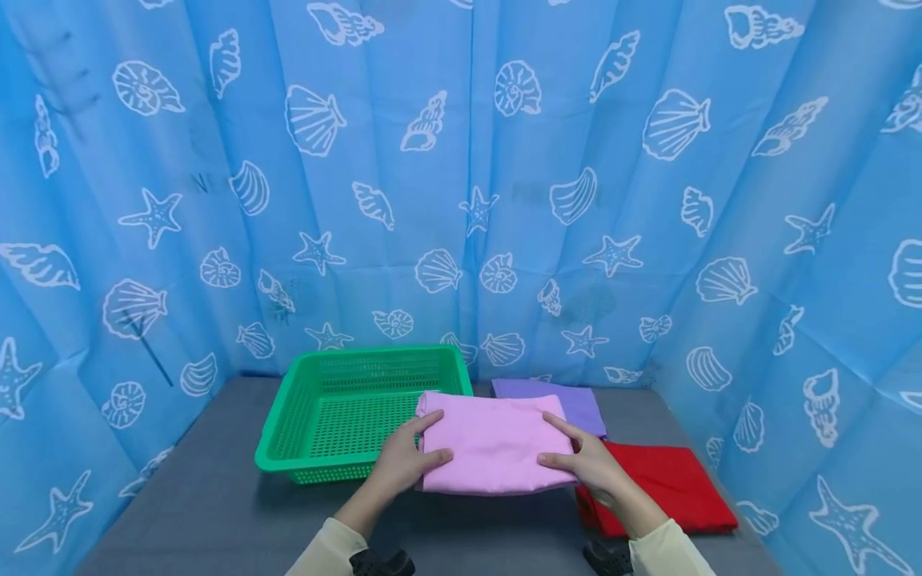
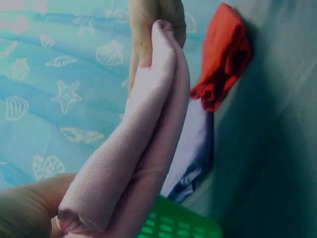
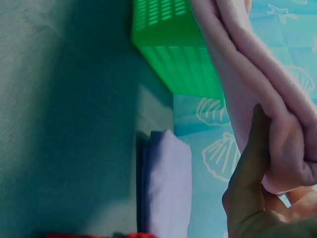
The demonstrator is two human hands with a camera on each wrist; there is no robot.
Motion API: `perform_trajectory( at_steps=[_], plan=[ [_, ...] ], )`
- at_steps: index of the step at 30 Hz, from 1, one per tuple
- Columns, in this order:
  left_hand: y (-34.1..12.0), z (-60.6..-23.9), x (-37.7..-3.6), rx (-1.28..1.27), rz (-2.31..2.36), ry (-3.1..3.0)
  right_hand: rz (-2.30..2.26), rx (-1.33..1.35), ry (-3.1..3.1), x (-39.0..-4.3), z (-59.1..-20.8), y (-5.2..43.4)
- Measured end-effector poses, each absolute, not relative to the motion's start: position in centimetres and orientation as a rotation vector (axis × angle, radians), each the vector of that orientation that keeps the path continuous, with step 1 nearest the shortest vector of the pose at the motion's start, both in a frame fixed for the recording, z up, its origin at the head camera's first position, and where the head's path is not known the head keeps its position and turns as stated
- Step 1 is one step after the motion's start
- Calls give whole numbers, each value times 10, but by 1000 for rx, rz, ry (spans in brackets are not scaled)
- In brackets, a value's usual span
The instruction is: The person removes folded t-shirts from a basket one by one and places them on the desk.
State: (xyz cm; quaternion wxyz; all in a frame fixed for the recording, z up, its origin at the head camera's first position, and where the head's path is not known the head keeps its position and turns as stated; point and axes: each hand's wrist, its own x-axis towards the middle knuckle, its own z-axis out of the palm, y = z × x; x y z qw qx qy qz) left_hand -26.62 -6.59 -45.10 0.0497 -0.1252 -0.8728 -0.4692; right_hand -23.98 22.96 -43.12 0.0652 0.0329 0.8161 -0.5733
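Note:
A folded pink cloth [image 1: 497, 444] is held up over the table between two hands, its layers showing as a thick fold in both wrist views. My left hand [image 1: 406, 458] grips its left end, thumb on the near face. At the opposite end my right hand [image 1: 591, 464] pinches the cloth the same way. The cloth overlaps the right front corner of a green plastic basket [image 1: 288, 408] in the head view. Behind it lies a folded purple cloth [image 1: 587, 408], partly hidden. A folded red cloth [image 1: 670, 488] lies beside and beyond my right wrist.
The basket, with its perforated walls and floor, stands at the back left of the grey table [image 1: 194, 496]. A blue curtain [image 1: 446, 200] with white shells and starfish encloses the table at the back and sides.

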Motion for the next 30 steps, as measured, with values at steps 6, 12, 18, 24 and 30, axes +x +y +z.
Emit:
perform_trajectory(
  at_steps=[6,12,18,24,30],
  plan=[
    [-55,-456,-265,-454,-1446,-2664,-1749,122,2447,-230,-434,245],
    [-40,-459,-260,-563,-1477,-2659,-1774,157,2422,-217,-433,261],
    [-20,-461,-254,-660,-1477,-2659,-1676,237,2482,-208,-438,279],
    [-6,-468,-253,-691,-1448,-2655,-1596,281,2519,-202,-440,292],
    [5,-476,-250,-706,-1443,-2651,-1541,312,2531,-199,-447,302]
  ],
)
